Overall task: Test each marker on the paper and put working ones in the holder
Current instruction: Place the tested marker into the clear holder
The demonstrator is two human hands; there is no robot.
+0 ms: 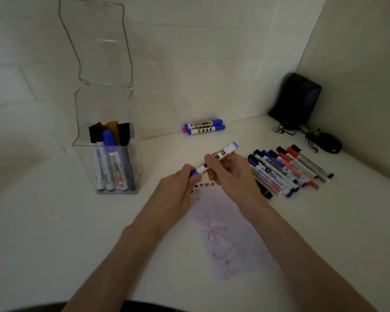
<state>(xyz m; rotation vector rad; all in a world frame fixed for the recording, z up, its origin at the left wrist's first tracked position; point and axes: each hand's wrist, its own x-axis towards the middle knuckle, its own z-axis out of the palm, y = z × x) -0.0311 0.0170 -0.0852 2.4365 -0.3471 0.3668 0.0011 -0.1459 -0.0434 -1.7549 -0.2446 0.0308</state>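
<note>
Two forearms reach in from six o'clock over the red-scribbled paper point(225, 233) at centre. The left hand point(180, 183) pinches one blue end of a marker point(222, 153) while the right hand point(231, 174) grips its white barrel. Clear holder point(106, 167) at ten o'clock, loose markers point(288, 170) at three.

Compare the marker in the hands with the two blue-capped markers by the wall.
The held marker is in the air, the left hand gripping its blue end and the right hand its barrel; the two markers by the wall lie on the table. The held marker slants up to the right; the two lie nearly level, side by side. All have white barrels and blue ends.
</note>
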